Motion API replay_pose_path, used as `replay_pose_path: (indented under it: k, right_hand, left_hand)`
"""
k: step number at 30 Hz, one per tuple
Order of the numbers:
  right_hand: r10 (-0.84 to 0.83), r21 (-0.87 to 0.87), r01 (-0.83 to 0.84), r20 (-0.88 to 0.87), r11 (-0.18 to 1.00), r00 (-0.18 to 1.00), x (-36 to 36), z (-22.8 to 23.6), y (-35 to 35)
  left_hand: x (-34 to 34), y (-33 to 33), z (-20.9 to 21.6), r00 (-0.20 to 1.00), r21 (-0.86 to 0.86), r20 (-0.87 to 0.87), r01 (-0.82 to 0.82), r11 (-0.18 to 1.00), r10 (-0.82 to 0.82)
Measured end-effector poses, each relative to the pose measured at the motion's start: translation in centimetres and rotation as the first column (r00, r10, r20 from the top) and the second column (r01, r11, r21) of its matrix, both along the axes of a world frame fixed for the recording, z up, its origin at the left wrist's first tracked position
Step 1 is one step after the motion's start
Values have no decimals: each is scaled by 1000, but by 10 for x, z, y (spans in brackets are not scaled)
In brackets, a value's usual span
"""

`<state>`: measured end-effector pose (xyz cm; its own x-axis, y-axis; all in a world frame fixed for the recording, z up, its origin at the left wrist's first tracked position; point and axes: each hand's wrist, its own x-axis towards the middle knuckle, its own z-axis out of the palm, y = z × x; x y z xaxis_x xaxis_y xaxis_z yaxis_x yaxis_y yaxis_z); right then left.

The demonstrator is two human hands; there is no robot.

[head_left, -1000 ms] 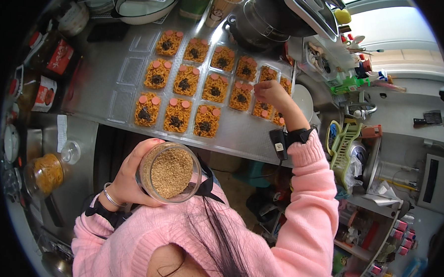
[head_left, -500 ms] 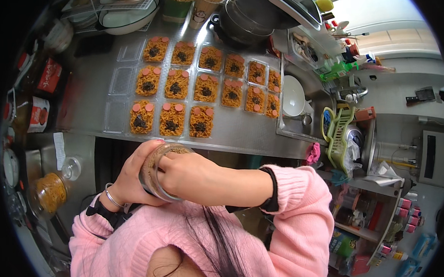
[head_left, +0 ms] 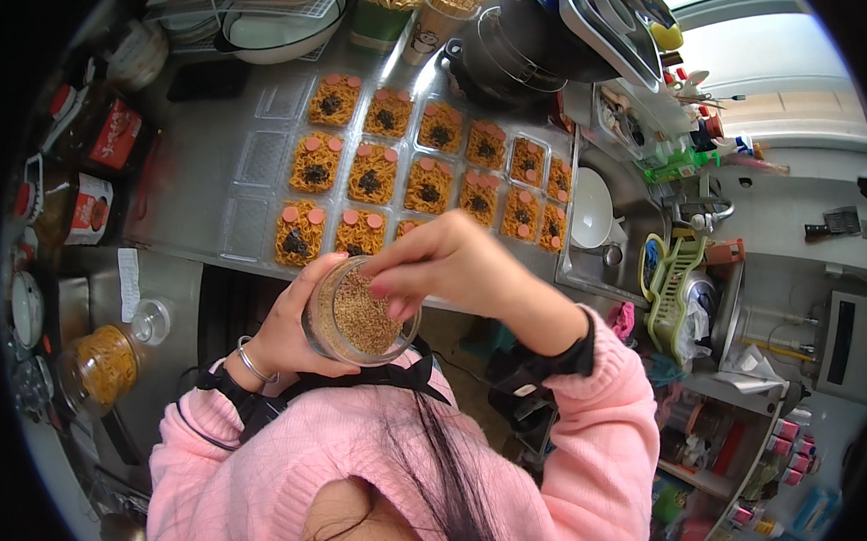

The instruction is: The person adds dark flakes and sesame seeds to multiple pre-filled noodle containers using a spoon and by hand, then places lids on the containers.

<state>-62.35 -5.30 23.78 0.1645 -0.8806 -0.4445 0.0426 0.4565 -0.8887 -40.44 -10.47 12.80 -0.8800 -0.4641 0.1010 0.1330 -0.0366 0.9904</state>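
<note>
My left hand (head_left: 299, 327) is wrapped round a wide glass jar (head_left: 322, 335) of small tan seeds, which look like sesame seeds (head_left: 360, 317). The jar is tilted so that its open mouth faces up. Over the mouth is my right hand (head_left: 443, 265), its fingers and thumb drawn together in a pinch of the seeds; the pinch itself is mostly hidden. Beyond the jar, rows of clear boxes of noodles (head_left: 371, 175) stand on the steel counter (head_left: 197, 174), topped with pink sausage slices and dark shreds. My right hand partly hides the nearest row.
Clear lids (head_left: 260, 158) lie left of the noodles. At the left are large red-labelled jars (head_left: 116, 137) and a jar of yellow strips (head_left: 107, 367). A black pot (head_left: 507, 59) stands at the back; the sink holding a white bowl (head_left: 590, 206) is at the right.
My right hand has come up out of the jar's mouth, and the seeds inside now show. My left hand still holds the jar. The whole view has shifted slightly.
</note>
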Motion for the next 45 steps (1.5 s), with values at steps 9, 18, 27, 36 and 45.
replay_pose_path:
  k: [9, 18, 27, 36, 45]
  right_hand:
    - [-365, 180, 436, -327, 882, 872, -108, -82, -30]
    - [-348, 199, 450, -399, 870, 849, -137, -117, -41]
    - [-412, 186, 513, -399, 838, 819, -140, -116, -42]
    - [-333, 196, 372, -207, 907, 920, -100, -124, -70]
    - [-353, 169, 402, -259, 900, 899, -78, -120, -93]
  left_hand:
    - [20, 0, -3, 995, -35, 63, -74, 997, 76]
    - [38, 5, 3, 985, -112, 83, -144, 983, 154]
    - [44, 0, 5, 995, -233, 27, -88, 968, 97]
    - [62, -3, 7, 997, -282, 50, -48, 958, 65]
    - [84, 0, 6, 982, -176, 12, -185, 967, 190]
